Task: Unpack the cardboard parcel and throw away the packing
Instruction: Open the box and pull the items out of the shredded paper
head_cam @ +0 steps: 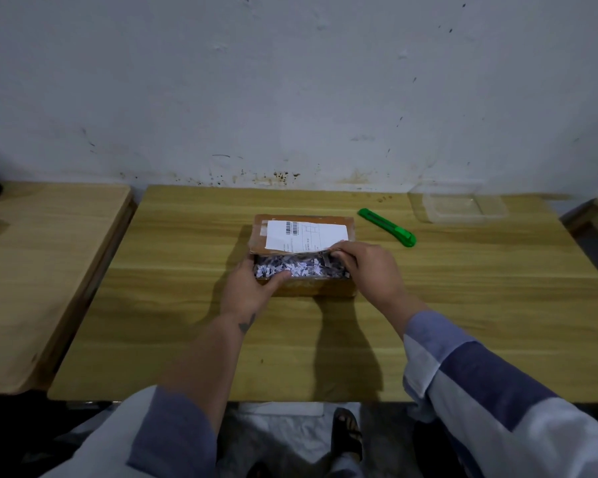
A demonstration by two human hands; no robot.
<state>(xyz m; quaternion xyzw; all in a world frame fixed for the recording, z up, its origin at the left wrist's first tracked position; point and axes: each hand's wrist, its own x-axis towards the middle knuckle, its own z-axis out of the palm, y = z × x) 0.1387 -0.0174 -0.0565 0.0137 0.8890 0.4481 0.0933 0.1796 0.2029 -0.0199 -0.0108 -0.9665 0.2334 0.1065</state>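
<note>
Wooden table (pixel 187 339), mid-back: light cardboard parcel (pixel 304 236), floppy flap. Left hand (pixel 252 288) grips its near-left corner, right hand (pixel 370 270) pinches the flap; shredded paper (pixel 297 269) inside looks loose.

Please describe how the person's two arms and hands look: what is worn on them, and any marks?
Both hands are bare. The left hand has a small dark tattoo near the wrist, its sleeve pushed up past the forearm. The right hand has a sleeve in blue and white blocks reaching the wrist.
</note>
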